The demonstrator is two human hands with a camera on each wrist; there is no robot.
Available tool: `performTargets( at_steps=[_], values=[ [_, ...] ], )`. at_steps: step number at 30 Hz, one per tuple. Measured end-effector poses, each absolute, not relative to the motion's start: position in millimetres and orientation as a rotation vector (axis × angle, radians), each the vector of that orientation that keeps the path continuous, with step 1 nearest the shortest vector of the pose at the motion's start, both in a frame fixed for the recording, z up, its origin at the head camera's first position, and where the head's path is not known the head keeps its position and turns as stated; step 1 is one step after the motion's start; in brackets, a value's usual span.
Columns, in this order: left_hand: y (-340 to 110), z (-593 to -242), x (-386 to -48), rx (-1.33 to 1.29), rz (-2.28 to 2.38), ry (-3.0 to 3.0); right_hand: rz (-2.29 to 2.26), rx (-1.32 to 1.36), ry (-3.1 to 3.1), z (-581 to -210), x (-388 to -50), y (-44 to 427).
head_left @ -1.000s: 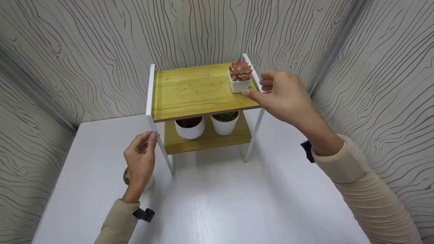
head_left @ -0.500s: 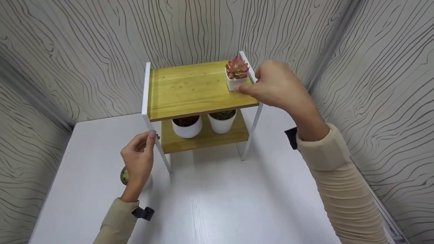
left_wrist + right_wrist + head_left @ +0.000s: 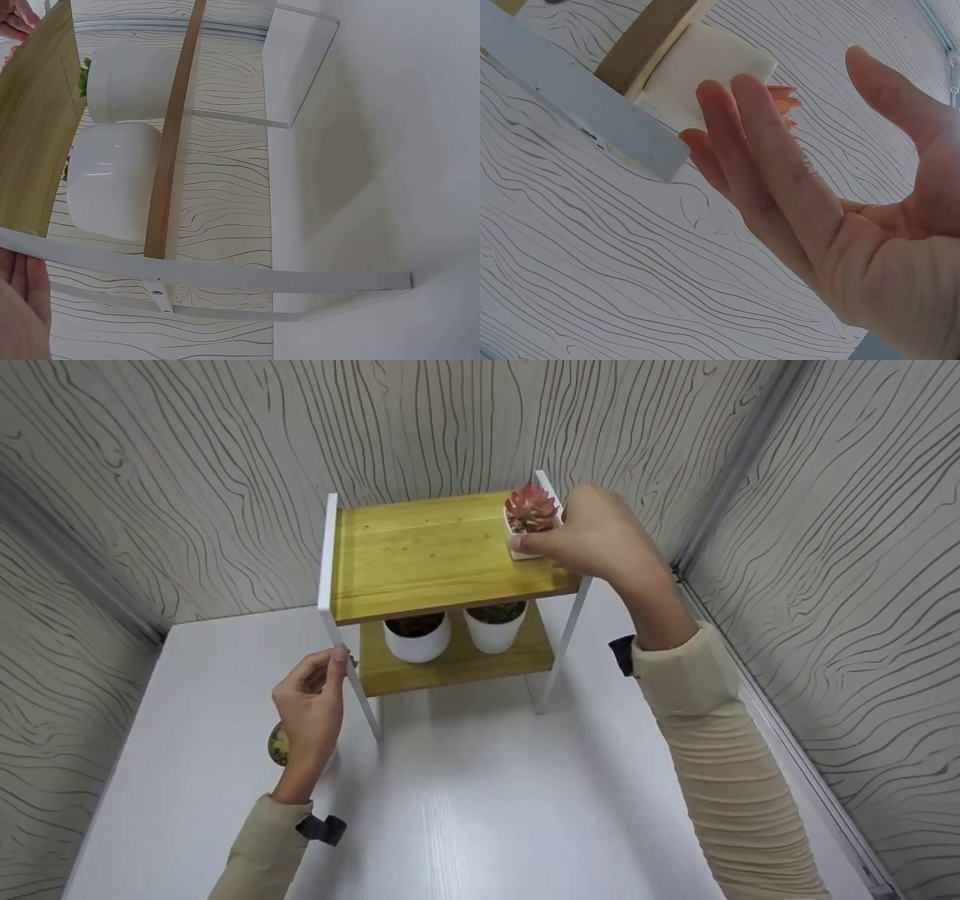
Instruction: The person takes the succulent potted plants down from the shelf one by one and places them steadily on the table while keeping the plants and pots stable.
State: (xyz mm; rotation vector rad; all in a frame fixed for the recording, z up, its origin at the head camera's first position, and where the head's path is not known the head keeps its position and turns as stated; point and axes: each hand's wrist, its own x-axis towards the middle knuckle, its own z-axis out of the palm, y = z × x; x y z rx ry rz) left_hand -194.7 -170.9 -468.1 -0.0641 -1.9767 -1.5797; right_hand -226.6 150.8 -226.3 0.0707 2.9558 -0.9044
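Potted red succulent (image 3: 530, 510) on the top shelf (image 3: 420, 555), upper centre-right of the head view, calls for a low, level hold by the right hand (image 3: 604, 536), straight-fingered with no firm grip showing, while the left hand (image 3: 310, 703) pinches the white upright (image 3: 328, 556), centre-left.

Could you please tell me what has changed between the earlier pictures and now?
The right hand has moved left and farther forward, and its thumb now crosses the front of the potted red succulent; whether it touches is unclear. No grip was visibly taken or let go. The left hand stays at the white frame, and the potted red succulent still stands at the upper shelf's right end.
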Motion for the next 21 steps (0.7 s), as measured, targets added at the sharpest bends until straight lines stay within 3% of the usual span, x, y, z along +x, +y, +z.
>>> performTargets(
  at_steps=[21],
  values=[
    [-166.9,-466.5,-191.4,-0.030,-1.693,-1.963,-0.966,0.165,3.029,-241.8,-242.0,141.5]
  ],
)
